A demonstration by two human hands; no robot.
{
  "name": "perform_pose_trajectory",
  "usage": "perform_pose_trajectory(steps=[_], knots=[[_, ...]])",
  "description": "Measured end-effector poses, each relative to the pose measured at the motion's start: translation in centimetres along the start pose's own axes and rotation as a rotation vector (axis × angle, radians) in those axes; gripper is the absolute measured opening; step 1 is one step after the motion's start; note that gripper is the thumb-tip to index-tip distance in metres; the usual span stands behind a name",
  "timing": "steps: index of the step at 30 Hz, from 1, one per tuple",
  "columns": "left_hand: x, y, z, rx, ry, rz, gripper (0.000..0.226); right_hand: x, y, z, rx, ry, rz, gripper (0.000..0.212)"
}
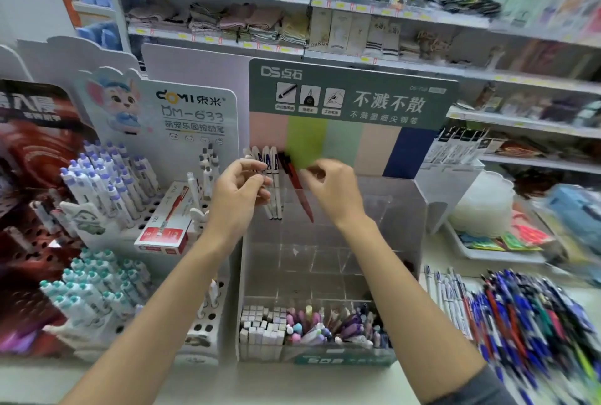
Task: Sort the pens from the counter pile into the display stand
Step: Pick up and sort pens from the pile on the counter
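My left hand (pixel 239 191) grips a bunch of white pens with blue clips (pixel 272 176), held upright over the back row of the clear display stand (pixel 328 242). Beside them a red pen with a black top (pixel 296 185) leans over the same row, its tip pointing down into the stand. My right hand (pixel 335 191) is just right of the red pen with fingers curled near its top; whether it touches the pen is unclear. The counter pile of pens (pixel 527 313), mostly blue, red and white, lies at the right.
The stand's front compartments hold erasers and pastel pens (pixel 309 326). A white holed stand with purple- and teal-capped pens (pixel 107 183) and a red pen box (pixel 169 225) is on the left. A white tray (pixel 494 251) sits right; store shelves (pixel 292 23) rise behind.
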State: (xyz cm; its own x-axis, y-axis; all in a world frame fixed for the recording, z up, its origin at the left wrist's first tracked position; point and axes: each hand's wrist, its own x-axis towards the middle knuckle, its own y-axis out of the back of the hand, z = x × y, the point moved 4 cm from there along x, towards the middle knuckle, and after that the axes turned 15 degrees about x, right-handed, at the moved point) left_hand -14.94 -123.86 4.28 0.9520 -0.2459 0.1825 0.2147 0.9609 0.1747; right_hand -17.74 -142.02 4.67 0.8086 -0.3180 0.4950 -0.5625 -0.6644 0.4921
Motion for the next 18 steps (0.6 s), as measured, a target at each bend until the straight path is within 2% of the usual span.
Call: perform_pose_trajectory(steps=[4,9,13,18], knots=[[-2.0,-4.4,1.0,0.031,0.002,-0.067,0.023,-3.1,5.6,1.5,0.012,0.109,0.122,0.008],[-6.0,-15.0,2.0,0.062,-0.003,-0.201,0.025,-7.9,15.3,7.2,0.022,0.028,0.203,0.008],[-10.6,-26.4,1.5,0.048,0.067,-0.297,0.022,-13.0,23.1,14.5,-0.034,-0.144,0.130,0.012],[-16.0,-38.3,-3.0,0.090,0.242,-0.388,0.017,-19.9,29.8,23.7,-0.135,-0.369,-0.014,0.023]])
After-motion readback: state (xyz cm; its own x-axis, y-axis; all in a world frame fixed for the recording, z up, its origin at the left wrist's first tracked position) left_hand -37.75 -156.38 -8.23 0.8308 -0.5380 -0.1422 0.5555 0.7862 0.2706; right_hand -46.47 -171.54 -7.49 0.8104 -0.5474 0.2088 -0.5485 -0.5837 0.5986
